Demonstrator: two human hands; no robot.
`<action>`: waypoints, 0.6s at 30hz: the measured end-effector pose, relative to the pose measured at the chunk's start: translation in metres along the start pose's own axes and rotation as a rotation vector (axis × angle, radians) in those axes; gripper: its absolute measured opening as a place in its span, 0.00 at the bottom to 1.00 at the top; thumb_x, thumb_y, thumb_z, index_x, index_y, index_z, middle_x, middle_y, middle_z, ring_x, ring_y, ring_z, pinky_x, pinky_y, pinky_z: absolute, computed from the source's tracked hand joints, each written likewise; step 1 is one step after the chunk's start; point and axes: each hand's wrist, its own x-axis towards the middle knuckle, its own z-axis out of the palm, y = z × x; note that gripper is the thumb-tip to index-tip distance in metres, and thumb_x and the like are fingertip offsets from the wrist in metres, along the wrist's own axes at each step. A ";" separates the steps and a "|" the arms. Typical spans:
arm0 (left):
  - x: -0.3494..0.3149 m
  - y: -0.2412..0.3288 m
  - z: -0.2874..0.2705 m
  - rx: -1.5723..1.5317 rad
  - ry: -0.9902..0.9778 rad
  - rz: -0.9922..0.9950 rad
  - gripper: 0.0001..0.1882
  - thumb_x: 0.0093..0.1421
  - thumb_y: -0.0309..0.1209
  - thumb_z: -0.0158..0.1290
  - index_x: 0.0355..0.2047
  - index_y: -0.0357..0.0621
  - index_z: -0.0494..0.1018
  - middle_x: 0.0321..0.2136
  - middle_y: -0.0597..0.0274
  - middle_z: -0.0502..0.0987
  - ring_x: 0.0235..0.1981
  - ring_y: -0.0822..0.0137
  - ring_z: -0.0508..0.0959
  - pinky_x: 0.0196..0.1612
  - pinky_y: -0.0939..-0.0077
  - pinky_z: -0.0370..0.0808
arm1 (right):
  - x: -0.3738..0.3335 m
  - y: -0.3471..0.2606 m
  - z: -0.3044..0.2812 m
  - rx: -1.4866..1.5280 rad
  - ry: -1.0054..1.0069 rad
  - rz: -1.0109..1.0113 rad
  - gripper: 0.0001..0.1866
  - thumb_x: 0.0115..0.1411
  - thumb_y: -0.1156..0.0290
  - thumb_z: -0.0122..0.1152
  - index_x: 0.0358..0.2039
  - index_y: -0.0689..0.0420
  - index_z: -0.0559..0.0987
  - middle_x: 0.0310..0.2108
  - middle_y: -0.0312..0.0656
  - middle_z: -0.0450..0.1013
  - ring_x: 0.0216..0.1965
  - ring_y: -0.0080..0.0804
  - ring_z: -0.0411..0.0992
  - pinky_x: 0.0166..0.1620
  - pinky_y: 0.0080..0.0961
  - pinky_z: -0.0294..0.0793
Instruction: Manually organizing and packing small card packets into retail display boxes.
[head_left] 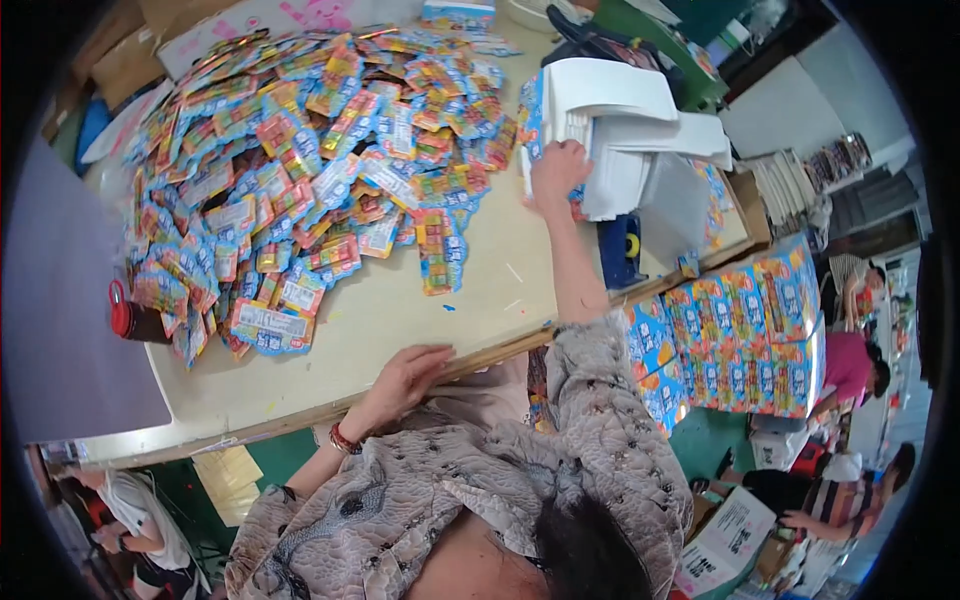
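Observation:
My right hand [560, 175] reaches to the far right side of the table, its fingers curled over the edge of a cardboard box [610, 90] with a white inside and blue printed outer sides. The fingertips are partly hidden against the cardboard. At the near table edge rests my left hand [405, 383], fingers stretched out and holding nothing; a red bracelet circles its wrist. A large heap of small blue, yellow and red blister-card packets [300, 190] spreads over the left and middle of the table. One packet [437, 250] lies at the heap's right edge.
A blue tape dispenser [622, 250] stands right of my right hand, beside a translucent plastic bin [672, 205]. Stacked printed cartons [745, 330] rise beyond the table's right edge. A red-lidded cup [130, 312] is at the left. Other people [850, 505] work nearby.

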 end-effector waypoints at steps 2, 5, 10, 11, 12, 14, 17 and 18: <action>0.011 -0.004 -0.011 -0.136 0.317 -0.017 0.18 0.60 0.24 0.52 0.52 0.44 0.72 0.50 0.56 0.74 0.50 0.60 0.74 0.53 0.69 0.71 | -0.021 -0.015 -0.037 0.195 0.009 -0.046 0.11 0.53 0.67 0.59 0.38 0.55 0.77 0.39 0.40 0.70 0.50 0.39 0.65 0.61 0.57 0.48; 0.037 -0.029 -0.028 -0.558 0.490 -0.185 0.30 0.61 0.26 0.53 0.63 0.49 0.58 0.61 0.58 0.63 0.58 0.62 0.67 0.57 0.65 0.67 | -0.079 -0.030 -0.096 0.474 0.146 -0.267 0.06 0.55 0.70 0.58 0.34 0.56 0.74 0.32 0.41 0.72 0.40 0.41 0.70 0.59 0.52 0.53; 0.110 -0.025 -0.077 -0.784 0.638 -0.413 0.55 0.56 0.48 0.59 0.69 0.52 0.31 0.61 0.54 0.59 0.52 0.67 0.70 0.42 0.78 0.69 | -0.176 -0.062 -0.171 0.462 -0.061 -0.622 0.07 0.53 0.76 0.57 0.33 0.57 0.72 0.31 0.40 0.70 0.42 0.40 0.70 0.61 0.51 0.53; 0.112 -0.025 -0.084 -0.788 0.684 -0.422 0.55 0.56 0.48 0.59 0.69 0.52 0.31 0.61 0.54 0.59 0.52 0.67 0.70 0.42 0.78 0.69 | -0.190 -0.069 -0.178 0.517 -0.101 -0.690 0.07 0.52 0.77 0.57 0.33 0.58 0.72 0.30 0.40 0.69 0.43 0.40 0.69 0.61 0.51 0.54; 0.113 -0.024 -0.091 -0.834 0.657 -0.443 0.61 0.51 0.50 0.62 0.69 0.47 0.28 0.63 0.51 0.55 0.57 0.62 0.65 0.51 0.72 0.66 | -0.202 -0.072 -0.185 0.522 -0.107 -0.723 0.07 0.52 0.77 0.57 0.33 0.58 0.72 0.30 0.40 0.69 0.43 0.40 0.69 0.61 0.51 0.54; 0.112 -0.057 -0.090 -0.744 0.676 -0.456 0.68 0.44 0.56 0.65 0.68 0.40 0.29 0.65 0.48 0.50 0.62 0.55 0.60 0.61 0.67 0.62 | -0.215 -0.081 -0.186 0.518 -0.194 -0.881 0.10 0.50 0.76 0.61 0.34 0.59 0.73 0.33 0.43 0.69 0.45 0.42 0.68 0.60 0.48 0.55; 0.088 -0.051 -0.099 -0.806 0.626 -0.503 0.66 0.44 0.55 0.65 0.68 0.38 0.32 0.66 0.44 0.48 0.64 0.52 0.57 0.63 0.66 0.59 | -0.203 -0.076 -0.187 0.971 -0.267 -0.669 0.19 0.49 0.73 0.66 0.42 0.59 0.72 0.37 0.46 0.68 0.47 0.43 0.66 0.59 0.45 0.58; 0.080 -0.049 -0.099 -0.806 0.648 -0.514 0.66 0.44 0.55 0.65 0.68 0.38 0.32 0.66 0.44 0.48 0.64 0.52 0.57 0.63 0.66 0.59 | -0.196 -0.079 -0.188 0.982 -0.281 -0.686 0.19 0.49 0.73 0.66 0.42 0.59 0.72 0.37 0.46 0.68 0.47 0.43 0.66 0.59 0.45 0.58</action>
